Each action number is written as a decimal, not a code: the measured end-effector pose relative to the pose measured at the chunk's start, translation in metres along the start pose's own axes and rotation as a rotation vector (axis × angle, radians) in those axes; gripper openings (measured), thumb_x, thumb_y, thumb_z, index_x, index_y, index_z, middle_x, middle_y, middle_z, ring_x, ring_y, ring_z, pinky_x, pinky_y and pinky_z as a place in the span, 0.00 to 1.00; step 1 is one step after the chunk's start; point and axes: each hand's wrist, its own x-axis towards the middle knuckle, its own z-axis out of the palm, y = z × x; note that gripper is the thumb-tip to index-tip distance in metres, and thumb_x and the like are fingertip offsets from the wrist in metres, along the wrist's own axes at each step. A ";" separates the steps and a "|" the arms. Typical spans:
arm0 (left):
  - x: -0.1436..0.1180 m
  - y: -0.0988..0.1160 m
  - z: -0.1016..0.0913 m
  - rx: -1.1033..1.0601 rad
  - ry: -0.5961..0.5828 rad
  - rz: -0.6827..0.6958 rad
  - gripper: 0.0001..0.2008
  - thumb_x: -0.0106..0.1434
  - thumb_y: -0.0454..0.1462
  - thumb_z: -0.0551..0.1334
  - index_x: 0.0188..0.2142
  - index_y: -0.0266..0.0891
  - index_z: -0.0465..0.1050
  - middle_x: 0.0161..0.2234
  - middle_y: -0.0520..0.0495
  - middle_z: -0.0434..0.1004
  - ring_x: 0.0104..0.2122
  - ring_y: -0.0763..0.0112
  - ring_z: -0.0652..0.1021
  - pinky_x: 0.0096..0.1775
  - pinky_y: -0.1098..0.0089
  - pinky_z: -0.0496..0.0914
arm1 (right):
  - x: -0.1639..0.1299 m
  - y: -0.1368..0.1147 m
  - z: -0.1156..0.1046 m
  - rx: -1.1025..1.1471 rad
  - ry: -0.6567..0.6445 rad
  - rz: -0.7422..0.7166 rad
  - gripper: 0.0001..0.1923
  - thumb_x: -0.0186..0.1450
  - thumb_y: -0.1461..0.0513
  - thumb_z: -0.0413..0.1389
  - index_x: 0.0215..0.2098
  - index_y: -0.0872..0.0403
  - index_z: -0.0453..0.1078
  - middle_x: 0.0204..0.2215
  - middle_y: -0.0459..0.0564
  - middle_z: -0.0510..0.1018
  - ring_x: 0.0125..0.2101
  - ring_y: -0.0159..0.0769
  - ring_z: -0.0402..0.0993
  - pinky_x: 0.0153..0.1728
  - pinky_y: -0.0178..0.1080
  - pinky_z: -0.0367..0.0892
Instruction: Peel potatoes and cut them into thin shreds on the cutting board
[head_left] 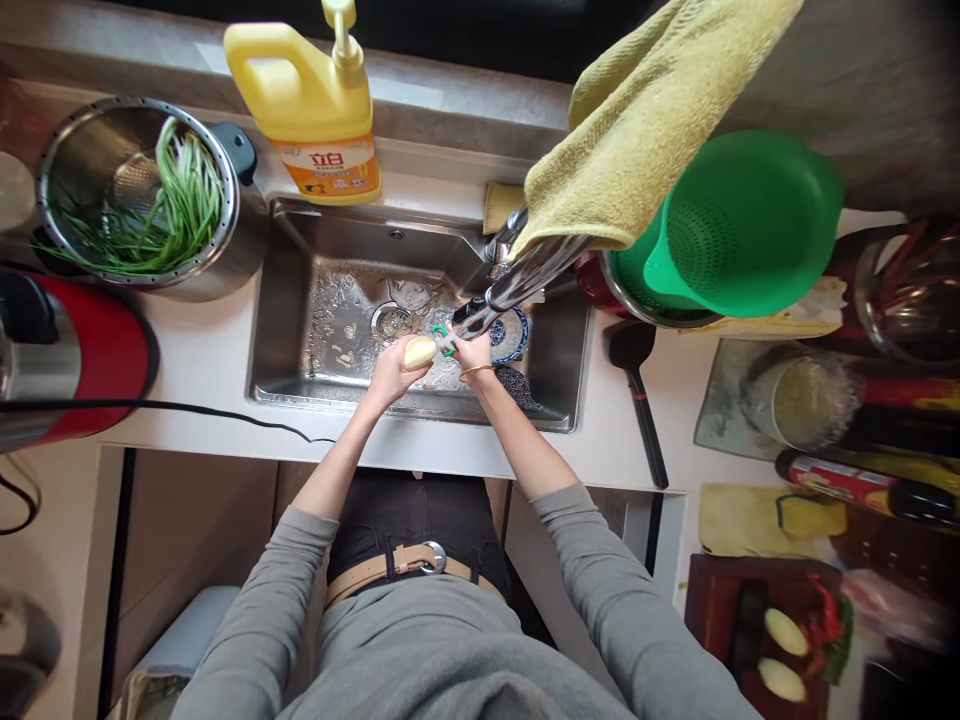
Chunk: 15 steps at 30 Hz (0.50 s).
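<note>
Both hands work over the sink (300, 300): left hand (390, 372) grips a peeled potato (419, 352), right hand (474, 352) pinches a green peeler (443, 340) beside it.

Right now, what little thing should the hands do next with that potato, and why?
Probably draw the green peeler along the potato again. The left hand holds the potato over the sink, the right hand has the peeler right beside it, and peel scraps already lie in the basin.
</note>
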 end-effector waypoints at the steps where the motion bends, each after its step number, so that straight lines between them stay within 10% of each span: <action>1: 0.000 0.001 0.000 -0.001 0.008 0.016 0.21 0.52 0.41 0.66 0.45 0.39 0.67 0.43 0.45 0.75 0.42 0.63 0.75 0.45 0.66 0.67 | 0.002 0.002 -0.002 0.033 0.029 0.052 0.20 0.45 0.56 0.66 0.29 0.51 0.62 0.25 0.44 0.77 0.29 0.33 0.75 0.30 0.37 0.73; 15: 0.004 -0.012 0.006 -0.064 -0.055 -0.089 0.26 0.47 0.40 0.68 0.47 0.39 0.68 0.43 0.46 0.75 0.42 0.61 0.75 0.44 0.65 0.67 | -0.013 -0.008 0.001 0.110 -0.117 0.101 0.17 0.48 0.56 0.65 0.31 0.53 0.66 0.29 0.47 0.78 0.30 0.35 0.76 0.31 0.39 0.74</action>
